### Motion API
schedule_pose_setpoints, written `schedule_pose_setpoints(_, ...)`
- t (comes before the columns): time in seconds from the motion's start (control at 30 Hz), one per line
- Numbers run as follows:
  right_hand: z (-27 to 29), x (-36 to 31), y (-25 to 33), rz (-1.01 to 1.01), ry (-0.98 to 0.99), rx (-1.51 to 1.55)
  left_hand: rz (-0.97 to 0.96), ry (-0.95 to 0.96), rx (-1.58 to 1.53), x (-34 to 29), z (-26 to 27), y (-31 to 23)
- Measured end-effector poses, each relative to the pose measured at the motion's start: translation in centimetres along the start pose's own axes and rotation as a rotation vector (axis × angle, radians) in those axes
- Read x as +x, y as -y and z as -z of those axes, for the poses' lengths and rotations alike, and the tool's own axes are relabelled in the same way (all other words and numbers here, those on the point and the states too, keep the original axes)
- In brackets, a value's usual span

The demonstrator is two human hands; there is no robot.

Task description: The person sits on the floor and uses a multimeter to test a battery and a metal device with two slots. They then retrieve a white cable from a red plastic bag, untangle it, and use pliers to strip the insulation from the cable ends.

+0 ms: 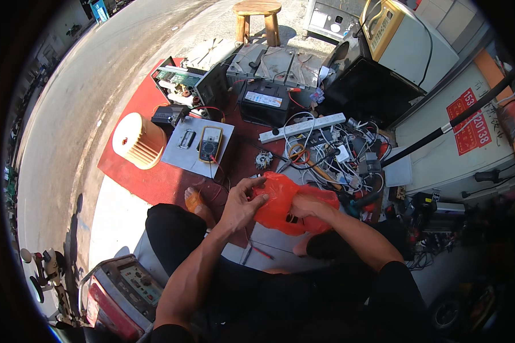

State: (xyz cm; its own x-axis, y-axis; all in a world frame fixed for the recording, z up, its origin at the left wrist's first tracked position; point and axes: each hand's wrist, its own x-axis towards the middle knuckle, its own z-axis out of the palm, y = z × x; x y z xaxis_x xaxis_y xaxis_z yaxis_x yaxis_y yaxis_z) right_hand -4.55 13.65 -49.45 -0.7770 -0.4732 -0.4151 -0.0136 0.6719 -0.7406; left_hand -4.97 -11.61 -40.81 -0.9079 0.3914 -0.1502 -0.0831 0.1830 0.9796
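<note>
In front of my lap is a thin red plastic bag [276, 197]. My left hand [240, 203] pinches its left edge between thumb and fingers. My right hand [310, 207] reaches into the bag's opening from the right; its fingers are hidden by the plastic, so I cannot see what they hold. A few small dark pieces [292, 219] show inside the bag below that hand. Beyond my left hand a yellow multimeter [210, 144] lies on a grey metal box [183, 161], its red lead trailing down to the floor. A test probe [262, 252] lies between my legs.
A tangle of cables [340, 154] and a white power strip [303, 127] spread ahead to the right. Farther back stand a black battery [263, 103], an opened electronic unit [183, 83] and a wooden stool [257, 8]. A round pleated filter [137, 140] stands left on the red mat [126, 171].
</note>
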Motion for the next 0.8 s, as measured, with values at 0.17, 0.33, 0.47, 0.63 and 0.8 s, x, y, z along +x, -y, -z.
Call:
schedule_pose_setpoints(0.17, 1.5, -6.9, 1.8, -0.054, -0.096, -0.133, -0.399, -0.164, 0.354, -1.5, -0.6, -2.3)
schedule_pose_setpoints(0.33, 0.4, -11.1, 5.8, 0.172, -0.264, -0.156, -0.258, -0.254, 0.939, -2.4, -0.9, -1.8)
schedule_pose_setpoints(0.47, 3.2, -15.3, 9.3, 0.094, -0.474, 0.279, -0.117, 0.045, 1.117, -3.8, -1.7, 1.1)
schedule_pose_setpoints(0.63, 5.3, -18.7, 13.7, 0.131, -0.663, 0.615, -0.152, 0.245, 1.098, -4.3, -3.1, 2.3)
schedule_pose_setpoints(0.8, 7.9, -21.6, 18.2, 0.451, -0.951, 1.072, -0.214, 0.383, 1.147, -5.5, -4.6, 3.7)
